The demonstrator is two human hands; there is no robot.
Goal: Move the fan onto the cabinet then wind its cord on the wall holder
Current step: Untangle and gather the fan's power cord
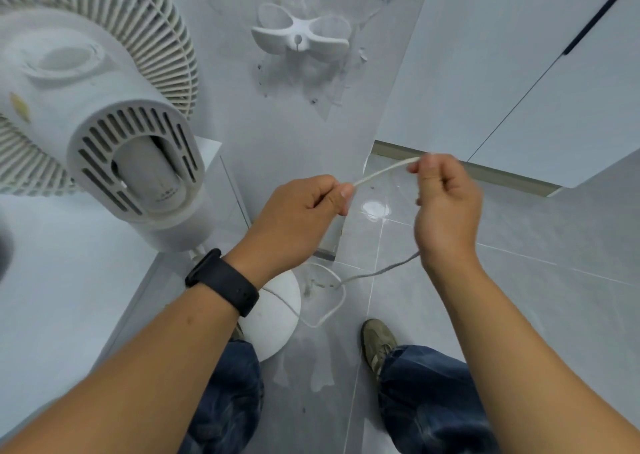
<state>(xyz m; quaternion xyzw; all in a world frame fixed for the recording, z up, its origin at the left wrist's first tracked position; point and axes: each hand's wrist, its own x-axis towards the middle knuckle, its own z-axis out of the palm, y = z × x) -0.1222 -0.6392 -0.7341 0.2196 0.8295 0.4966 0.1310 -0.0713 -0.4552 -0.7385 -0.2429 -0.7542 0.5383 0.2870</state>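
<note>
Now: left hand [294,218] pinches cord [381,173]; right hand [446,204] pinches cord; holder [299,36] seemingly bare

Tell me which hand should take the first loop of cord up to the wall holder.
Probably the right. The right hand pinches the cord at its higher end, nearer below the wall holder, which is bare. The left hand grips the cord lower, on the fan side, suited to feeding slack.
</note>
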